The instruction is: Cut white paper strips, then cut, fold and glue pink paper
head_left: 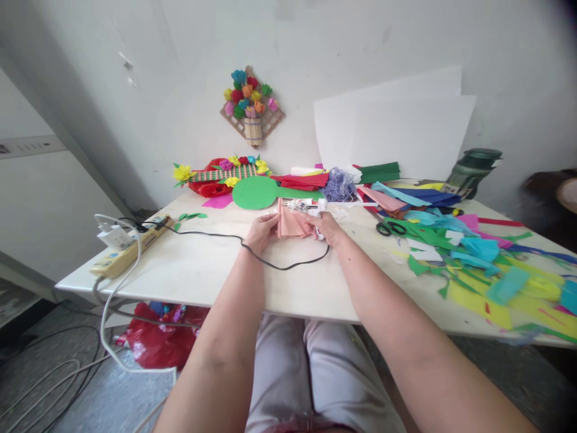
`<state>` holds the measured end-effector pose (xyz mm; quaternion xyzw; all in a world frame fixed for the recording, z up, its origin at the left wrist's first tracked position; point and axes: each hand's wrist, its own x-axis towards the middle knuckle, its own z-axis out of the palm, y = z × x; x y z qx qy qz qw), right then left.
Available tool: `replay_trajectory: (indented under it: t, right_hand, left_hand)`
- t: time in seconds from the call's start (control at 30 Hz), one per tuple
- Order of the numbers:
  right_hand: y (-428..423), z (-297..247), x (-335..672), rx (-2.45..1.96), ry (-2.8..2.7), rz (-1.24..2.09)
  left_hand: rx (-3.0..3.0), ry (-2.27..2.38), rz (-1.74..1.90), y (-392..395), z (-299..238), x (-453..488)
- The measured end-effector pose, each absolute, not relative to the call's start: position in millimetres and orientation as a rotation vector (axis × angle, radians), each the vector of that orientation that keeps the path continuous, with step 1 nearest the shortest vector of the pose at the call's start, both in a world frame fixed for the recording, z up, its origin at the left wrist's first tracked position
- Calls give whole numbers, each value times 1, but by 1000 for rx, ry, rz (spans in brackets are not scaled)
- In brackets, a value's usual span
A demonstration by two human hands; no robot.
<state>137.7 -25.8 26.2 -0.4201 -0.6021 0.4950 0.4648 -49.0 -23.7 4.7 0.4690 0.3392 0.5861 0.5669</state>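
A strip of salmon-pink crepe paper (295, 225) stretches between my two hands just above the table, its left end folded over. My left hand (264, 231) pinches that left end between thumb and fingers. At the right end, my right hand (328, 228) is closed on the paper. Right behind the strip lies a white glue gun (319, 207) with a glue stick (356, 204) poking out to the right. Its handle is next to my right hand and partly covered by it; whether they touch I cannot tell.
A black cord (288, 268) loops across the table from a power strip (119, 255). Behind stand a green disc (255, 192) and a flower-trimmed guitar-like craft (220, 175). Scissors (390, 228), paper scraps (487, 270) and a dark green bottle (473, 171) are on the right.
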Motion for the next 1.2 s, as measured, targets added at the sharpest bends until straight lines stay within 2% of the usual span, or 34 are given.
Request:
replay_trajectory:
  t: [1.2]
  right_hand:
    - [-22,20,138,-1038,-1540,1222]
  left_hand:
    - [1061,794,1399,-22,4,-49]
